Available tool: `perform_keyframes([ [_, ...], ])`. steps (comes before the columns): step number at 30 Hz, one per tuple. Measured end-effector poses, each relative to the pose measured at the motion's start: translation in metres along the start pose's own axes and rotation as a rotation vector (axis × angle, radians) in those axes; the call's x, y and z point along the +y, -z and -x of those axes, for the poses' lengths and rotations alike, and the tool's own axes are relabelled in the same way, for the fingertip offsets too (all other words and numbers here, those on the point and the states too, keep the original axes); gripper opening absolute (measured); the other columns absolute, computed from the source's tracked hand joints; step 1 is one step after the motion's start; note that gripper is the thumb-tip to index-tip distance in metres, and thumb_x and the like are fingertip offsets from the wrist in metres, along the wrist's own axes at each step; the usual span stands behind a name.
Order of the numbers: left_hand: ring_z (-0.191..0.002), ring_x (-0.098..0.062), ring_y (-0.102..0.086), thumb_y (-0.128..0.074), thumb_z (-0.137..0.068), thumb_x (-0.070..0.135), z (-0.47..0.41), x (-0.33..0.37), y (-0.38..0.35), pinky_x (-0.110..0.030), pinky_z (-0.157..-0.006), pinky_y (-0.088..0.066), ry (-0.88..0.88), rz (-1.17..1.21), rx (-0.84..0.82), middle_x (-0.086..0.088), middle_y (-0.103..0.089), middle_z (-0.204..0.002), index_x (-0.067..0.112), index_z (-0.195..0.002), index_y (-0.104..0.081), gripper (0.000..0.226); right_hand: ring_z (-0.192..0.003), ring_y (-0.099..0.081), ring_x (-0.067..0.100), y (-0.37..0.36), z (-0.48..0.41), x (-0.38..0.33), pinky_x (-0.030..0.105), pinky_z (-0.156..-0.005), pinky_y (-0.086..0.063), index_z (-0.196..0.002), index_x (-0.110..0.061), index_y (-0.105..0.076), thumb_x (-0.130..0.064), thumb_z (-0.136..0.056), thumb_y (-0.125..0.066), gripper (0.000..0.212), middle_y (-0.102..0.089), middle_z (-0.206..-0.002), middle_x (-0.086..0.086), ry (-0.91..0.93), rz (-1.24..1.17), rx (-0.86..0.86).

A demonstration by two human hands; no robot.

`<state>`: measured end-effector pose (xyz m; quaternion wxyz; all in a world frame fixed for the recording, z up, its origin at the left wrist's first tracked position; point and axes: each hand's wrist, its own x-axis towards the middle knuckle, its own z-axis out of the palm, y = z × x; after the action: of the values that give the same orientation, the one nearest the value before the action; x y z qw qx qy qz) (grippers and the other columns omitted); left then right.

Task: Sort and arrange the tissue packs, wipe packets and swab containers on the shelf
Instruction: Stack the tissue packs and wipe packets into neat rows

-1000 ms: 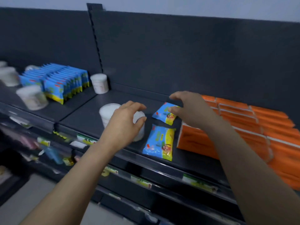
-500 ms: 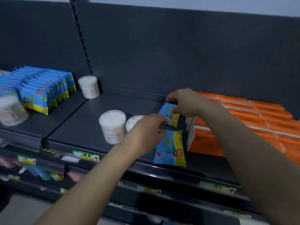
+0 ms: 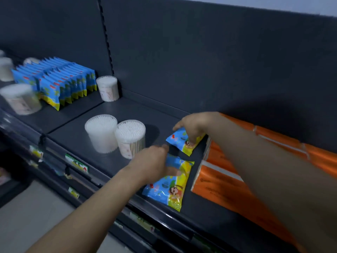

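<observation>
On the shelf (image 3: 76,128), the left hand (image 3: 151,165) is gripping the near wipe packet (image 3: 169,189) — fingers (image 3: 160,150) curled round it. The right hand (image 3: 193,125) is pinching the far wipe packet (image 3: 180,141).

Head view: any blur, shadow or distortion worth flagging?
Head view: dim light; motion blur smears the left hand and the far-left swab container; a soft shadow falls on the back panel above the right hand; the shelf looks tilted.

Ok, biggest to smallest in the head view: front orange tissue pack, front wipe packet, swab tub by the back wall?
1. Front orange plastic-wrapped tissue pack
2. Flat blue-and-yellow wipe packet
3. Round clear swab tub, farther away, so maybe only looks smallest
</observation>
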<state>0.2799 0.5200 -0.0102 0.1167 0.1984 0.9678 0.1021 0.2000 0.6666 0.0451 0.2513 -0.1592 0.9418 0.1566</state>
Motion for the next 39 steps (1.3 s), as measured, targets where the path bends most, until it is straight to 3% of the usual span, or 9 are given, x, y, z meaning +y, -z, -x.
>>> perform_keyframes([
  [6, -0.068, -0.015, -0.052, -0.081, -0.067, 0.037, -0.004, 0.015, -0.002, -0.025, -0.054, -0.045, 0.28, 0.3, -0.134, 0.001, -0.05, -0.085, 0.012, -0.088, -0.042, 0.051, -0.136, -0.035, 0.025, -0.008, -0.022, 0.006, 0.042, -0.102, -0.043, -0.148, -0.037, -0.021, -0.021, -0.081, -0.071, 0.086, -0.024, -0.155, -0.004, 0.009, 0.127, -0.049],
  [9, -0.065, -0.017, -0.06, -0.082, -0.067, 0.028, -0.007, 0.016, -0.002, -0.024, -0.045, -0.048, 0.343, 0.442, -0.15, -0.001, -0.058, -0.079, 0.007, -0.085, -0.053, 0.04, -0.137, -0.032, 0.027, -0.012, -0.035, 0.01, 0.045, -0.103, -0.041, -0.148, -0.039, -0.018, -0.025, -0.078, -0.074, 0.09, -0.02, -0.154, -0.005, 0.004, 0.146, -0.077],
  [12, -0.069, -0.026, -0.068, -0.076, -0.071, 0.02, -0.007, 0.013, 0.006, -0.034, -0.052, -0.055, 0.35, 0.564, -0.088, -0.014, -0.07, -0.086, 0.002, -0.089, -0.066, 0.028, -0.132, -0.037, 0.031, -0.013, -0.046, 0.014, 0.048, -0.1, -0.043, -0.144, -0.037, -0.028, -0.026, -0.07, -0.082, 0.092, -0.026, -0.149, -0.001, -0.015, 0.103, -0.062],
  [17, -0.061, -0.015, -0.061, -0.069, -0.076, 0.018, 0.012, 0.0, 0.042, -0.018, -0.041, -0.045, 0.305, 0.579, 0.144, -0.006, -0.066, -0.078, 0.011, -0.089, -0.065, 0.015, -0.125, -0.047, 0.029, -0.009, -0.056, 0.011, 0.043, -0.101, -0.042, -0.136, -0.022, -0.041, -0.028, -0.064, -0.086, 0.086, -0.045, -0.139, -0.001, -0.022, 0.055, 0.02],
  [21, -0.071, -0.022, -0.07, -0.073, -0.077, 0.02, 0.026, -0.021, 0.069, -0.03, -0.054, -0.055, 0.244, 0.801, 0.337, -0.007, -0.073, -0.083, 0.013, -0.09, -0.066, 0.017, -0.119, -0.051, 0.034, 0.006, -0.056, 0.014, 0.044, -0.093, -0.04, -0.108, -0.017, -0.051, -0.03, -0.07, -0.081, 0.05, -0.054, -0.129, 0.007, -0.055, -0.142, 0.22],
  [25, -0.07, -0.027, -0.071, -0.075, -0.077, 0.019, 0.035, -0.043, 0.089, -0.048, -0.06, -0.055, 0.241, 1.054, 0.461, -0.008, -0.074, -0.083, 0.012, -0.089, -0.068, 0.016, -0.114, -0.053, 0.038, 0.039, -0.043, 0.008, 0.037, -0.089, -0.046, -0.125, -0.01, -0.044, -0.028, -0.081, -0.07, 0.054, -0.053, -0.129, 0.016, -0.106, -0.348, 0.536],
  [31, -0.069, -0.029, -0.066, -0.073, -0.078, 0.016, 0.06, -0.117, 0.103, -0.059, -0.059, -0.052, 0.226, 1.11, 0.666, -0.019, -0.071, -0.087, 0.006, -0.089, -0.067, 0.016, -0.103, -0.053, 0.041, 0.099, -0.023, -0.058, 0.039, -0.078, -0.042, -0.118, -0.006, -0.04, -0.024, -0.088, -0.061, 0.042, -0.055, -0.116, 0.021, -0.064, -0.53, 0.828],
  [36, -0.062, -0.013, -0.064, -0.071, -0.079, 0.009, 0.096, -0.208, 0.118, -0.025, -0.056, -0.054, 0.211, 1.154, 0.741, -0.001, -0.072, -0.073, 0.01, -0.087, -0.069, 0.008, -0.092, -0.054, 0.038, 0.149, -0.037, -0.159, 0.04, -0.076, -0.046, -0.11, -0.008, -0.043, -0.023, -0.085, -0.062, 0.035, -0.055, -0.104, 0.017, 0.041, -0.618, 0.888],
  [39, -0.063, -0.012, -0.063, -0.072, -0.078, 0.009, 0.118, -0.268, 0.126, -0.024, -0.058, -0.052, 0.235, 1.109, 0.773, -0.006, -0.071, -0.077, 0.008, -0.087, -0.069, 0.009, -0.088, -0.054, 0.038, 0.176, -0.058, -0.216, 0.043, -0.075, -0.047, -0.112, -0.007, -0.039, -0.023, -0.088, -0.058, 0.035, -0.054, -0.098, 0.016, 0.059, -0.592, 0.876],
])
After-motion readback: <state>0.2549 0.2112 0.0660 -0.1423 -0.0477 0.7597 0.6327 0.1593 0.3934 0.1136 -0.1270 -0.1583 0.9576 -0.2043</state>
